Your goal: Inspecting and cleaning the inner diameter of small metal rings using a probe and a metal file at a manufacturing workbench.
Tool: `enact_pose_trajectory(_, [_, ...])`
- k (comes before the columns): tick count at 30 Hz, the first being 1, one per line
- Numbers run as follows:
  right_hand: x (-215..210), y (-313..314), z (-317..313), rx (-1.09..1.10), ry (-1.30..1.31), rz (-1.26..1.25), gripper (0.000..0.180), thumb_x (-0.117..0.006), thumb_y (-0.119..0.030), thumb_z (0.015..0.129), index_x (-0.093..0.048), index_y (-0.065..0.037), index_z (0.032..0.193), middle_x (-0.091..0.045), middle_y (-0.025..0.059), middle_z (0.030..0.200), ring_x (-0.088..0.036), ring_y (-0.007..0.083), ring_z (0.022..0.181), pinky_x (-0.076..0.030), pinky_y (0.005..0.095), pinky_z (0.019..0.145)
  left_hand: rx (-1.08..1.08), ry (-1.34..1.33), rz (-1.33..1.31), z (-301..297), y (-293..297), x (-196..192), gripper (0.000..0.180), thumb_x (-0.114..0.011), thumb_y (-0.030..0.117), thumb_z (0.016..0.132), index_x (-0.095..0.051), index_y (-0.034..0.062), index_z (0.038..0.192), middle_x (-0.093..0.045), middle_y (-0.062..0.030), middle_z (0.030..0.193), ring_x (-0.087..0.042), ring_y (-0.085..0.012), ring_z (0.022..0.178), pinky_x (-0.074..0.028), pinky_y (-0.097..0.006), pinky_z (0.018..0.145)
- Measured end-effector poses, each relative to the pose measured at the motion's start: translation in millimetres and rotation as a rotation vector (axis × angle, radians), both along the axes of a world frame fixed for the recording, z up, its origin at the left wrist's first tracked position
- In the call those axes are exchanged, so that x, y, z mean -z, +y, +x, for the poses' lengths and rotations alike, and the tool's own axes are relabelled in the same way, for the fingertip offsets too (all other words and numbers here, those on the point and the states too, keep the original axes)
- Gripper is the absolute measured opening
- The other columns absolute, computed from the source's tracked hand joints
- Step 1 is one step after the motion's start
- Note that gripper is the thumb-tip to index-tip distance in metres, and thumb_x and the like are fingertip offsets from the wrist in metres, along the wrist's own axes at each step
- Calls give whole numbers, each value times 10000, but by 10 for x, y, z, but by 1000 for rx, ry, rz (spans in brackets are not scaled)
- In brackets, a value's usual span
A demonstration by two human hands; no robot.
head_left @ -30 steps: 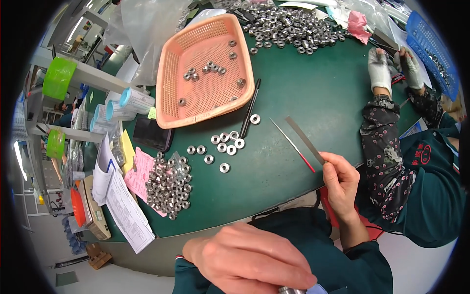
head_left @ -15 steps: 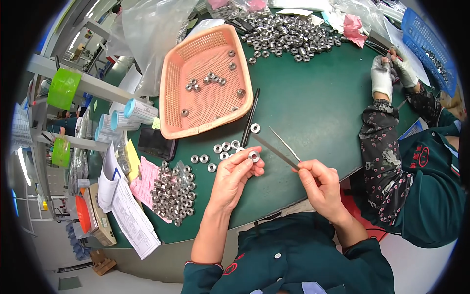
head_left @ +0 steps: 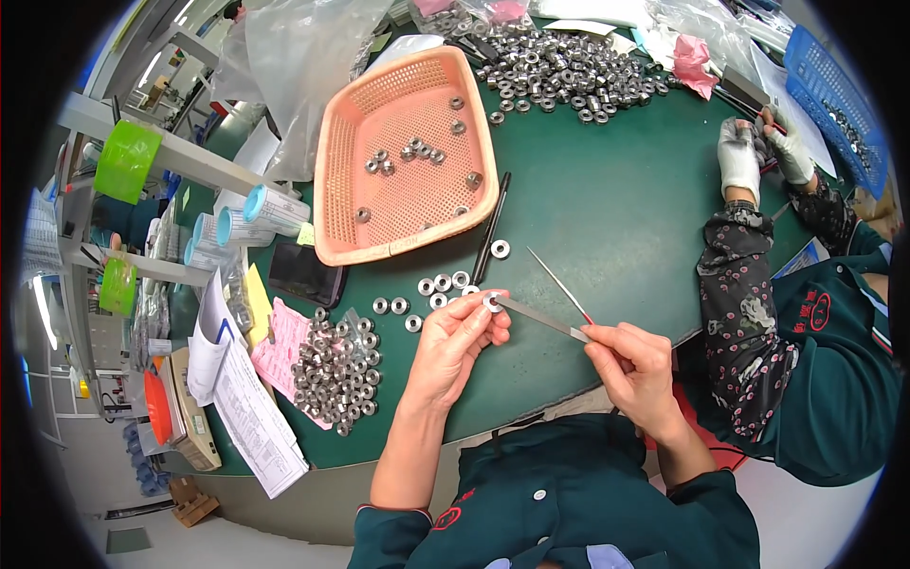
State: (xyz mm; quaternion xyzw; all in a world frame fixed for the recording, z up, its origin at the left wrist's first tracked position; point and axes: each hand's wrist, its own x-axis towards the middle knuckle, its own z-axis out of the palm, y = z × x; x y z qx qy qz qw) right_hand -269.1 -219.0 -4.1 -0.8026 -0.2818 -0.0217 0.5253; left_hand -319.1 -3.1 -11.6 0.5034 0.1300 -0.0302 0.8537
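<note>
My left hand [head_left: 453, 349] pinches a small metal ring [head_left: 492, 302] between thumb and fingers, its hole turned up. In my right hand [head_left: 646, 368] is a thin flat metal file [head_left: 542, 319], its far end at the ring's hole. A slender pointed tool with a red part [head_left: 561, 284] runs up to my right fingertips; whether it is held or lies beneath them I cannot tell. Several loose rings [head_left: 443, 283] lie just beyond my left hand. A heap of rings [head_left: 336, 370] sits to its left, partly on pink paper.
A pink plastic basket [head_left: 327, 204] holding scattered rings stands ahead, a black pen-like rod [head_left: 491, 228] beside it. A large ring pile [head_left: 569, 71] lies at the back. Papers [head_left: 251, 427] and a dark phone-like device [head_left: 305, 275] are left. At right, another person's gloved hands [head_left: 739, 159] work.
My right hand has swung the flat file so that its far end now meets the ring in my left hand. The left hand keeps its pinch. The whole view has shifted slightly.
</note>
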Motion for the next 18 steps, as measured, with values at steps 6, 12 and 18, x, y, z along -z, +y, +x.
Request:
enact_pose_trajectory(6, [-33, -22, 17, 31, -25, -1, 140, -650, 8, 706, -648, -12, 844, -483, 63, 519, -430, 137, 396, -330, 265, 385, -13, -17, -20, -5, -5, 24, 224, -506, 156, 897, -565, -22, 1019, -593, -72, 825, -559, -123, 706, -462, -246, 675])
enact_pose_trajectory(12, [0, 1, -4, 49, -36, 11, 144, -649, 14, 702, -649, -12, 844, -486, 61, 521, -433, 135, 400, -331, 261, 385, 17, -28, -31, -21, 1, 51, 260, -463, 206, 919, -566, -25, 977, -590, -74, 810, -555, -129, 699, -460, -249, 670])
enact_pose_trajectory(18, [66, 34, -71, 46, -26, 40, 138, -645, 16, 706, -645, -4, 844, -502, 65, 533, -441, 129, 407, -334, 252, 389, 36, -39, -51, -63, 9, 91, 315, -409, 262, 940, -561, -14, 936, -571, -75, 790, -531, -130, 707, -446, -262, 665])
